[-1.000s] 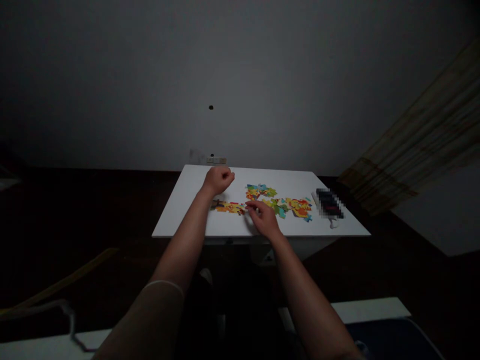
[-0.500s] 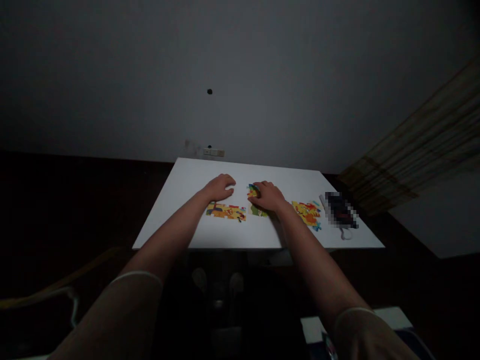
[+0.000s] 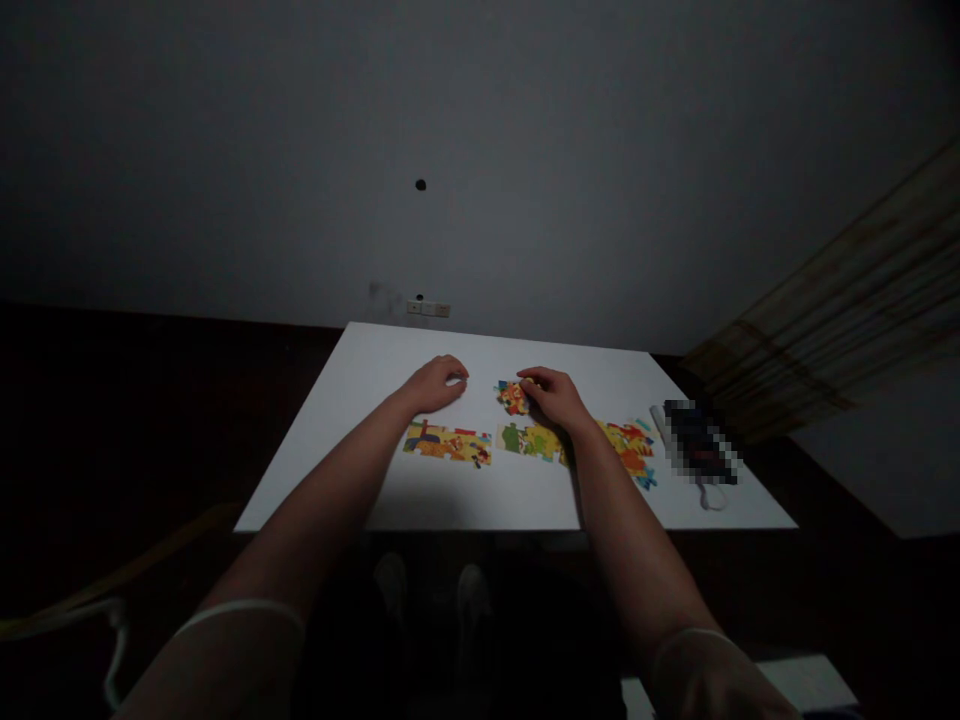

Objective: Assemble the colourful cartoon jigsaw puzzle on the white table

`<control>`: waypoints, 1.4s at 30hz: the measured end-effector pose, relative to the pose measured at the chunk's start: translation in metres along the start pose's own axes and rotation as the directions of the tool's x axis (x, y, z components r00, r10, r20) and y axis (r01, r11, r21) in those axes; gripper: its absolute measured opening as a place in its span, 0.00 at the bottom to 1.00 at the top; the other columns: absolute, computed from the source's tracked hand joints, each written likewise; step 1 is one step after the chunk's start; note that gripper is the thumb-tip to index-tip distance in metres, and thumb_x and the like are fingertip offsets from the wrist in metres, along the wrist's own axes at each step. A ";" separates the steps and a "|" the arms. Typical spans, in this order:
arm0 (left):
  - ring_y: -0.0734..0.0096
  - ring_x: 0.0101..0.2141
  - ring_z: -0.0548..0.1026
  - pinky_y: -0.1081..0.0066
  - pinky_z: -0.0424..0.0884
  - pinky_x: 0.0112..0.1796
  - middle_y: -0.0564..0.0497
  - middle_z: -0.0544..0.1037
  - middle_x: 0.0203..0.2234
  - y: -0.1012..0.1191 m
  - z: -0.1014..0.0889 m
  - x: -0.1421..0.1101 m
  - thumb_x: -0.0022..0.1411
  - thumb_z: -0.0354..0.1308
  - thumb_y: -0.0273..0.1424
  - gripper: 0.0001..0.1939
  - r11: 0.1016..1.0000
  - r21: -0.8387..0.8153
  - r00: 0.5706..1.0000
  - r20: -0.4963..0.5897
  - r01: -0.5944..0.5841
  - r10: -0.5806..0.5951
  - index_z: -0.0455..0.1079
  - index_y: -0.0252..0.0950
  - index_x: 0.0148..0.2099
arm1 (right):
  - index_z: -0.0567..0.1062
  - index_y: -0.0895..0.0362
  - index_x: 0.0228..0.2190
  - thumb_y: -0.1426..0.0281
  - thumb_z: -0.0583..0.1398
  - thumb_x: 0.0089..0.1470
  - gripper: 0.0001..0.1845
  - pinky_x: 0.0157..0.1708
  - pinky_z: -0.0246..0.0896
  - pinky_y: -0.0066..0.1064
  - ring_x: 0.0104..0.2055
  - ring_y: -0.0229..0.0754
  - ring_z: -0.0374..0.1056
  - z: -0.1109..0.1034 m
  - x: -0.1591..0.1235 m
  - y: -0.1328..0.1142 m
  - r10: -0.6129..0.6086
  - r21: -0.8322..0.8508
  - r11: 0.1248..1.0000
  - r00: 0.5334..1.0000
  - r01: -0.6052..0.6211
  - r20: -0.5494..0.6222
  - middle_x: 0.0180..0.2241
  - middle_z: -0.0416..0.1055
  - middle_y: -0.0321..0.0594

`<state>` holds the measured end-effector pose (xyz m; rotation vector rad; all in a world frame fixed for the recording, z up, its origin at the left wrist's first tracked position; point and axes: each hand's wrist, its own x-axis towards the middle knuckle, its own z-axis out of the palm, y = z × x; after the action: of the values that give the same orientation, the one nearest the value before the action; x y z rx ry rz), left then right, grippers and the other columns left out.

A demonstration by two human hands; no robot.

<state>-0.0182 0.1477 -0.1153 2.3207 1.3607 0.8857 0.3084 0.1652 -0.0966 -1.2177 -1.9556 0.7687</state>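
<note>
My left hand (image 3: 435, 385) rests on the white table (image 3: 360, 480) with curled fingers, holding nothing I can see. It lies just above a yellow and orange jigsaw section (image 3: 448, 445). My right hand (image 3: 553, 397) has its fingertips on a small, multicoloured jigsaw cluster (image 3: 513, 397). My right forearm partly hides a green and yellow section (image 3: 529, 440). Farther right lies an orange and red section with blue bits (image 3: 628, 452).
A pixelated dark phone (image 3: 697, 440) lies at the table's right side, with a white cable (image 3: 711, 497) and a white tube (image 3: 658, 425) beside it. A wall socket (image 3: 427, 308) sits behind the table, and a woven curtain (image 3: 825, 300) hangs at right.
The head view has tilted up, so the table sits lower in the picture. My right hand has shifted up and right across the small cluster. My left hand has barely moved.
</note>
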 end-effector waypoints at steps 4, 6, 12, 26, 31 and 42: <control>0.51 0.54 0.81 0.47 0.77 0.63 0.41 0.86 0.51 0.006 0.000 0.001 0.66 0.63 0.35 0.11 1.000 0.010 0.999 0.028 -0.016 0.016 0.83 0.40 0.47 | 0.88 0.56 0.50 0.52 0.67 0.62 0.25 0.37 0.71 0.38 0.34 0.47 0.75 -0.003 0.000 0.001 0.034 0.045 0.998 0.999 -0.034 -0.014 0.35 0.85 0.43; 0.51 0.54 0.81 0.48 0.76 0.62 0.42 0.86 0.51 0.010 0.001 0.001 0.66 0.63 0.35 0.10 0.999 0.015 0.999 0.045 -0.029 0.028 0.83 0.41 0.47 | 0.88 0.55 0.49 0.54 0.67 0.62 0.22 0.40 0.72 0.39 0.36 0.48 0.76 -0.004 0.000 -0.001 0.018 -0.021 1.000 1.000 -0.019 -0.010 0.36 0.86 0.43; 0.51 0.55 0.81 0.49 0.77 0.61 0.41 0.86 0.51 0.013 0.002 0.003 0.67 0.63 0.35 0.10 0.998 0.039 0.997 0.065 -0.041 0.039 0.83 0.41 0.47 | 0.88 0.54 0.44 0.58 0.67 0.63 0.15 0.42 0.72 0.38 0.37 0.47 0.78 -0.001 -0.001 -0.009 0.007 -0.092 0.996 0.998 -0.001 0.068 0.36 0.86 0.43; 0.51 0.54 0.81 0.48 0.76 0.62 0.42 0.86 0.50 0.010 -0.001 -0.001 0.66 0.62 0.34 0.11 1.000 0.007 0.999 0.048 0.001 -0.001 0.83 0.40 0.47 | 0.87 0.53 0.52 0.57 0.64 0.68 0.18 0.41 0.71 0.38 0.36 0.47 0.77 0.008 -0.003 -0.012 -0.051 -0.125 0.990 0.991 0.066 0.120 0.36 0.86 0.41; 0.52 0.54 0.82 0.48 0.76 0.62 0.41 0.86 0.50 0.007 -0.003 -0.004 0.66 0.62 0.34 0.11 1.000 -0.005 0.999 0.036 0.005 -0.005 0.83 0.41 0.47 | 0.85 0.50 0.49 0.62 0.56 0.73 0.18 0.49 0.70 0.40 0.45 0.51 0.78 0.001 -0.004 -0.017 -0.050 -0.235 0.971 0.999 0.049 0.001 0.43 0.86 0.44; 0.50 0.53 0.81 0.46 0.77 0.61 0.41 0.87 0.48 0.008 -0.002 -0.004 0.66 0.62 0.35 0.10 1.000 -0.006 0.999 0.037 -0.020 0.020 0.83 0.41 0.45 | 0.84 0.53 0.51 0.63 0.52 0.76 0.22 0.45 0.65 0.39 0.47 0.55 0.78 -0.016 -0.002 -0.014 0.155 -0.495 0.805 0.921 -0.328 -0.357 0.49 0.85 0.53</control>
<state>-0.0154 0.1403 -0.1113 2.3387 1.3209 0.8470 0.3151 0.1594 -0.0765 -1.8387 -1.8296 0.0998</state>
